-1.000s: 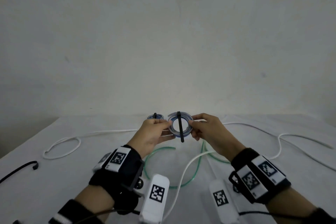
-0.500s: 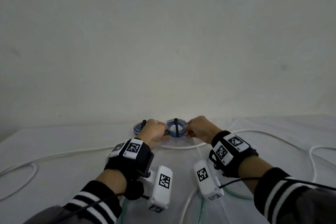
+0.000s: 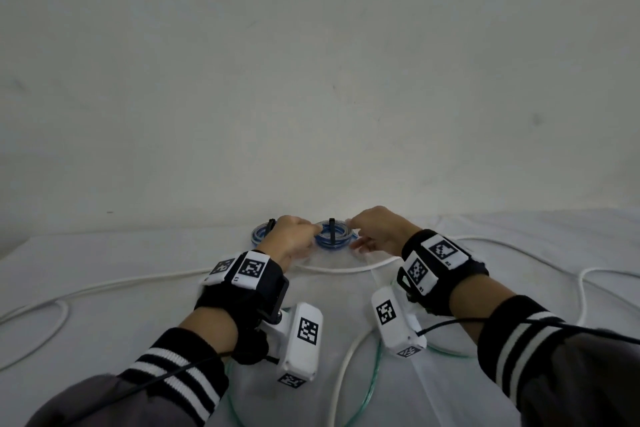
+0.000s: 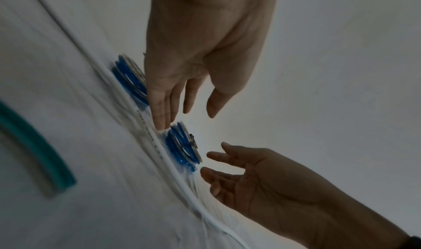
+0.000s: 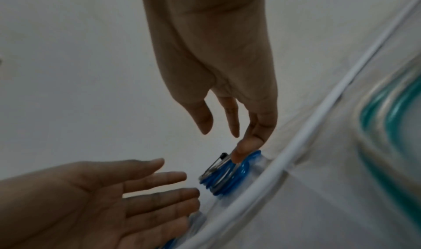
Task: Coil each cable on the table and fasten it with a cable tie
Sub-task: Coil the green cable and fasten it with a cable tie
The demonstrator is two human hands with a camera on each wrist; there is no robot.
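Observation:
A blue coiled cable [image 3: 341, 242] bound by a black cable tie [image 3: 331, 231] lies on the white table near the wall. A second tied blue coil [image 3: 259, 236] lies just left of it. My left hand [image 3: 306, 236] is at the first coil's left edge, fingers straight in the left wrist view, tips beside the coil [image 4: 182, 148]. My right hand [image 3: 360, 236] is at its right edge. In the right wrist view one straight fingertip [image 5: 238, 154] touches the coil [image 5: 227, 173]. Neither hand grips anything.
A long white cable [image 3: 332, 269] runs across the table just in front of the coils and loops off to both sides. A green translucent tube [image 3: 374, 374] curves under my wrists near the front. The wall stands right behind the coils.
Both hands carried the tied coil away from me to the far side, laid it beside the other coil, and their fingers have straightened off it.

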